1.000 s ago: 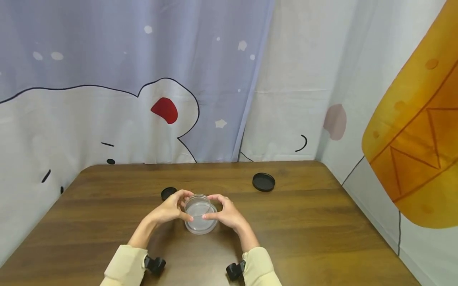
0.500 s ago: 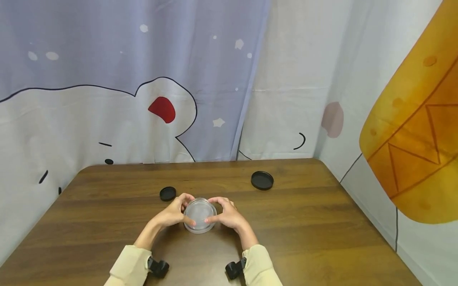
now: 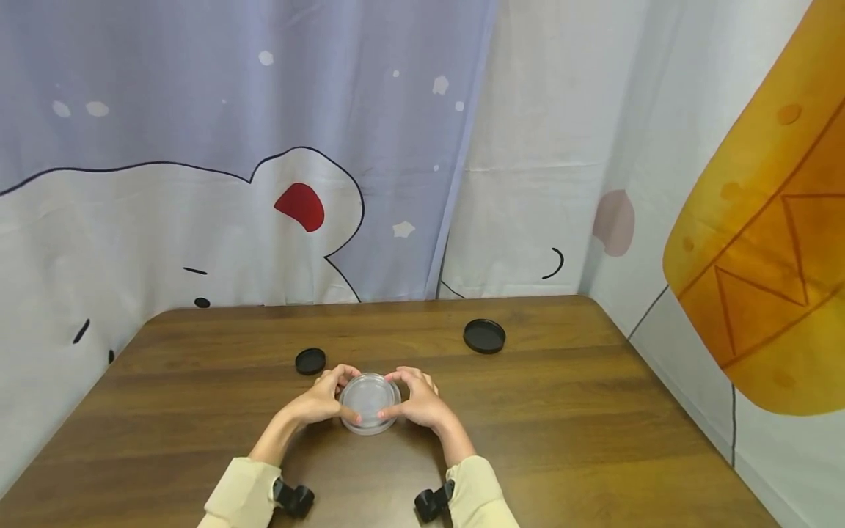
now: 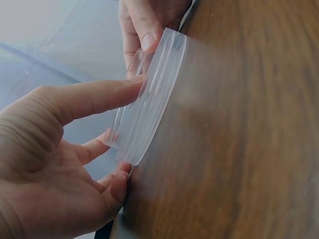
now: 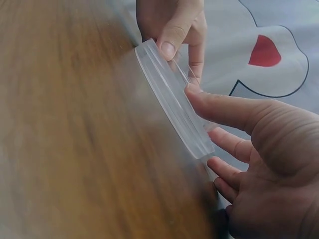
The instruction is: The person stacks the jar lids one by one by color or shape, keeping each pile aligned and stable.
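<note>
A shallow, larger clear round plastic container [image 3: 365,430] stands on the wooden table in the head view. Inside its rim sits a smaller clear round container [image 3: 370,396], which pokes out above the larger one's ribbed wall [image 4: 158,99] in the left wrist view. My left hand [image 3: 320,400] holds the smaller container's left side between thumb and fingers. On the opposite side my right hand [image 3: 422,401] grips it likewise, its thumb [image 5: 219,107] at the near edge. How deep the smaller one sits cannot be told.
A small black round lid [image 3: 310,361] lies behind my left hand. Farther back to the right is a larger black lid [image 3: 485,336]. The wooden table [image 3: 561,425] ends at a printed curtain [image 3: 396,147] behind it.
Both hands have lowered the smaller container into the larger one, moving it slightly toward me. The small black lid, partly covered by the left hand before, now shows fully.
</note>
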Demonstrator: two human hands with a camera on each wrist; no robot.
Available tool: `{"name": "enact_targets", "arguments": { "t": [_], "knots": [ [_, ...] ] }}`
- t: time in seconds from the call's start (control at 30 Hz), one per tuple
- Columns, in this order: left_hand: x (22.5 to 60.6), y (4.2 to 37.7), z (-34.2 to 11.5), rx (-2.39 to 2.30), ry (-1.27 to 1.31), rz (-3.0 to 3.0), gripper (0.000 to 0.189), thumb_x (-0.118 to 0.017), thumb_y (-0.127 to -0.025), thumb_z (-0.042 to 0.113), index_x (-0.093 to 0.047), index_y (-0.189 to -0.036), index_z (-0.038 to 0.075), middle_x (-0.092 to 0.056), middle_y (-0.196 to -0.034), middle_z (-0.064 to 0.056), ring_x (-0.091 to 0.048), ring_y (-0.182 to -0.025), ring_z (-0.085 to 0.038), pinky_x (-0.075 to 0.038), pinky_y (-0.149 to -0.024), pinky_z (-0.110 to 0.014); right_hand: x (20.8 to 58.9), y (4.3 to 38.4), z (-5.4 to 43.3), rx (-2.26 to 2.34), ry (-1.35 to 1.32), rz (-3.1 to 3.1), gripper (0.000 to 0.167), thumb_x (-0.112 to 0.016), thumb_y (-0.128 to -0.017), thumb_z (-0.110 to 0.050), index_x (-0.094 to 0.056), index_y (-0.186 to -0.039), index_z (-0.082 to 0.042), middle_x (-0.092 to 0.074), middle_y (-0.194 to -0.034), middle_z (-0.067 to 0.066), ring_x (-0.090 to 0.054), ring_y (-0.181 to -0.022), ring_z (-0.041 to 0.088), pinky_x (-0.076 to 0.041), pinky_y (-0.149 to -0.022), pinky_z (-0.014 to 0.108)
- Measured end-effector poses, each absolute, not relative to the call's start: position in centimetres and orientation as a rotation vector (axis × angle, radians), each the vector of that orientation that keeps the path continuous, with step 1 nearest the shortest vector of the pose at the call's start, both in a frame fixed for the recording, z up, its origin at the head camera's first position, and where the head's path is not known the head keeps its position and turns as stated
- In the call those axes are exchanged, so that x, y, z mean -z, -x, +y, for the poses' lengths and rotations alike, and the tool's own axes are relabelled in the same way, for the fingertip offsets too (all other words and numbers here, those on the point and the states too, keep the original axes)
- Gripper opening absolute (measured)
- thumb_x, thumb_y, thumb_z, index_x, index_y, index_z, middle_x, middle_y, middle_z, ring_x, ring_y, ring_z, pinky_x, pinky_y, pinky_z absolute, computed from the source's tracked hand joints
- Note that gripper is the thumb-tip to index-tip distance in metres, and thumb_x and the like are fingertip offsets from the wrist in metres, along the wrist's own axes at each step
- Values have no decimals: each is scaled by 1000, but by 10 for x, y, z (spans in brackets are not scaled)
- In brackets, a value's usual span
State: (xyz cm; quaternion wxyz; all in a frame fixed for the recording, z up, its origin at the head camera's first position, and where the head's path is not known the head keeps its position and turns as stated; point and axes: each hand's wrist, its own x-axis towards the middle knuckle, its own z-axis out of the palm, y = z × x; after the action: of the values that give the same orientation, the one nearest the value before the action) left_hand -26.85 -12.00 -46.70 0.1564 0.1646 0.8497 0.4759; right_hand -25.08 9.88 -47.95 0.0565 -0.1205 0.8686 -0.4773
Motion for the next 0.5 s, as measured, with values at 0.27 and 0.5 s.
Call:
{"name": "enact_targets", "arguments": {
  "t": [0.27,0.5],
  "knots": [
    [465,267,-118,-1334,-441,2448,70,-85,-61,6,-51,-122,1,-45,-117,-21,-40,-109,-31,-36,-84,-34,480,252,100,1438,373,2630,57,-86,-70,-16,-64,-121,-7,-46,-144,18,-30,-137,42,-15,-111,66],
    [466,266,-119,-1312,-458,2464,70,-84,-61,6,-51,-123,1,-45,-119,-23,-40,-113,-34,-37,-87,-37,482,252,101,1429,387,2626,57,-86,-71,-17,-63,-122,-6,-47,-144,18,-32,-136,42,-16,-111,66]
  ]
}}
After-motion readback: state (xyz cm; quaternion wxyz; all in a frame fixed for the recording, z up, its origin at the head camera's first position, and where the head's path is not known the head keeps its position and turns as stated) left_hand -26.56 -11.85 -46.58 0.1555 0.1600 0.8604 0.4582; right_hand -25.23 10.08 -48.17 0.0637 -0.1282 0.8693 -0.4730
